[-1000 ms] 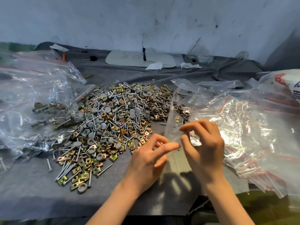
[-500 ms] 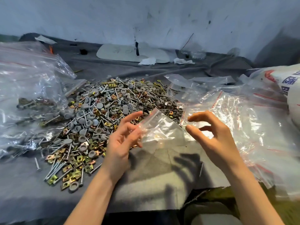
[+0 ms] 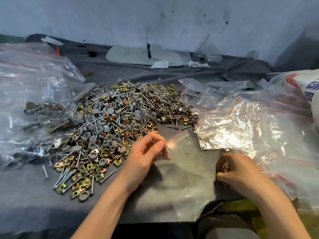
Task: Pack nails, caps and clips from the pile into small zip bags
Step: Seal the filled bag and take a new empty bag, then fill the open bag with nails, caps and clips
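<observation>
Left hand (image 3: pixel 146 153) keeps a narrow grip, pinching the red-striped mouth of 1 small zip bag (image 3: pixel 188 157) lying flat on the grey-clothed table (image 3: pixel 43 200). Right hand (image 3: pixel 241 171) curls its grip round a nail (image 3: pixel 223 165). The pile (image 3: pixel 117 121) lies just beyond the left hand.

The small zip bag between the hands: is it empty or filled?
Empty: the grey cloth shows through the small zip bag; no parts inside.

lighting moderate and cool, source above and ahead. hard glare on the stack of empty zip bags (image 3: pixel 229 133) at right. soft shadow on the grey cloth (image 3: pixel 25 195) under the left hand (image 3: pixel 145 157). wide-angle bowing at edges; fine detail slightly smeared.
</observation>
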{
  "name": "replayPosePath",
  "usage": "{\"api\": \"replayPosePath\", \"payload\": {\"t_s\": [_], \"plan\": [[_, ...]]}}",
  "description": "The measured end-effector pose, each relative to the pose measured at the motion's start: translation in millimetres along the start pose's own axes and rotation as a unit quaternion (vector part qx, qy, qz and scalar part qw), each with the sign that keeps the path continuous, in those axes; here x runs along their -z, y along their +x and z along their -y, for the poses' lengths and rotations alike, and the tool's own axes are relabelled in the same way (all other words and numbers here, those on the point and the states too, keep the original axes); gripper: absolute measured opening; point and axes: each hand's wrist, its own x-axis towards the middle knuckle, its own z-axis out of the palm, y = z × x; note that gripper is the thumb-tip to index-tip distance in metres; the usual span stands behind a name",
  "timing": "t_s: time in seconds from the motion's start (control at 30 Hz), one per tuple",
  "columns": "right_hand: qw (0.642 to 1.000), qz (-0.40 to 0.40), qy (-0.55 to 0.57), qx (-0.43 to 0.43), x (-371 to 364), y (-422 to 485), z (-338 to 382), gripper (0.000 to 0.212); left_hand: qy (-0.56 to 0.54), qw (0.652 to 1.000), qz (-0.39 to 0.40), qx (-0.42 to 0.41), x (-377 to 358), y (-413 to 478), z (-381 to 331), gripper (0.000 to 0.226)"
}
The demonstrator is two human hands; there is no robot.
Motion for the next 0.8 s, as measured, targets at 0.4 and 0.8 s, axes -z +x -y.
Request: {"api": "replayPosePath", "payload": {"t_s": [0.4,0.8], "plan": [[0.859,-0.232,0.356,0.287,15,-10,51,0.02,0.409,0.881,0.082,-0.225,6,-6,11,0.015],[0.892,-0.197,0.137,0.383,13,25,75,0.017,0.324,0.925,-0.004,-0.2,7,-8,9,0.007]]}}
